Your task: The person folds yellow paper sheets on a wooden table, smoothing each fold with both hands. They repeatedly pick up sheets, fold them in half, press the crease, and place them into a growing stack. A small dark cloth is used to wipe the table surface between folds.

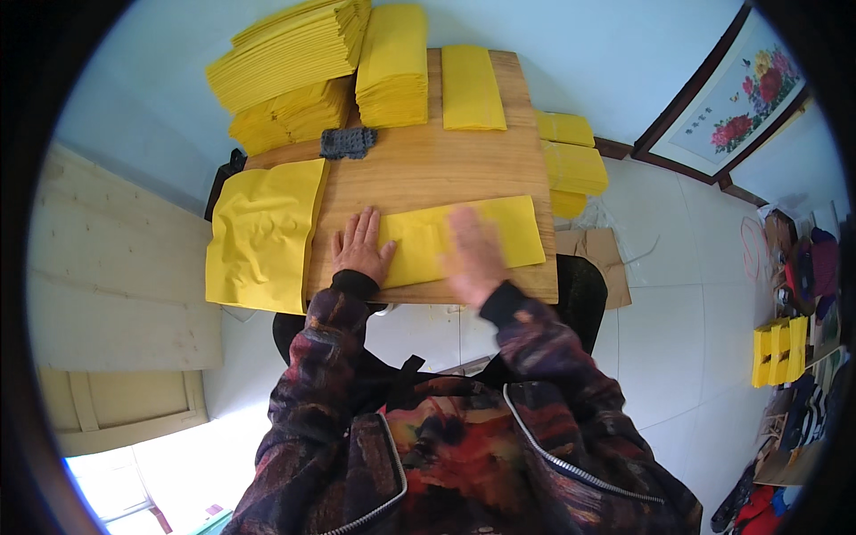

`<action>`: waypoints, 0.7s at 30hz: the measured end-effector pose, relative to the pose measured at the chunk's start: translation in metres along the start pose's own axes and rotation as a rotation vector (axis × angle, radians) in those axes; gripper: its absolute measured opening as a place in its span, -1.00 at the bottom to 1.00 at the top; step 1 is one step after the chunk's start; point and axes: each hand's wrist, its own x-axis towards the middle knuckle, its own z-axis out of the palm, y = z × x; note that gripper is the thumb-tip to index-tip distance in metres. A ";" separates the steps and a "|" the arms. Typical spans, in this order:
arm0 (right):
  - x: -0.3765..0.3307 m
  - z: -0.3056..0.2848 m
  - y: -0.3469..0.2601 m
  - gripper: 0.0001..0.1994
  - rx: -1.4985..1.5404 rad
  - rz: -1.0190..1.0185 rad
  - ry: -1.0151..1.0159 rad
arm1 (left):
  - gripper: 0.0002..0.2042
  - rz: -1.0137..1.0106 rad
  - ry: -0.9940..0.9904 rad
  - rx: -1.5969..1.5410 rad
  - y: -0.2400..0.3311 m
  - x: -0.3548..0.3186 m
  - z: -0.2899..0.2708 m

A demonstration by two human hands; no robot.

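Note:
A folded strip of yellow paper (513, 234) lies lengthwise near the front edge of the wooden table. My left hand (361, 245) rests flat at its left end, fingers spread, partly on the wood. Over the middle of the strip is my right hand (474, 254), smeared by motion, so its fingers cannot be made out clearly. Left of my left hand, a wider yellow sheet (265, 234) with a wrinkled surface lies on the table and reaches past its left edge.
Tall stacks of folded yellow paper (392, 67) stand at the back left, with a lower pile (473, 87) to their right. A dark grey knitted piece (348, 143) lies before the stacks. More yellow bundles (575, 168) sit beyond the table's right edge, near brown cardboard (602, 254).

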 end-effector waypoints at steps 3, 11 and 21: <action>0.017 0.035 -0.044 -0.35 -0.057 -0.122 -0.148 | -0.35 -0.038 -0.021 -0.017 0.005 -0.006 0.000; 0.018 -0.003 0.031 -0.24 -0.234 0.138 -0.056 | -0.34 -0.057 -0.001 0.006 0.003 -0.009 0.007; 0.013 -0.054 0.086 -0.23 -0.331 0.389 -0.101 | -0.36 -0.055 0.030 -0.016 0.006 -0.010 0.005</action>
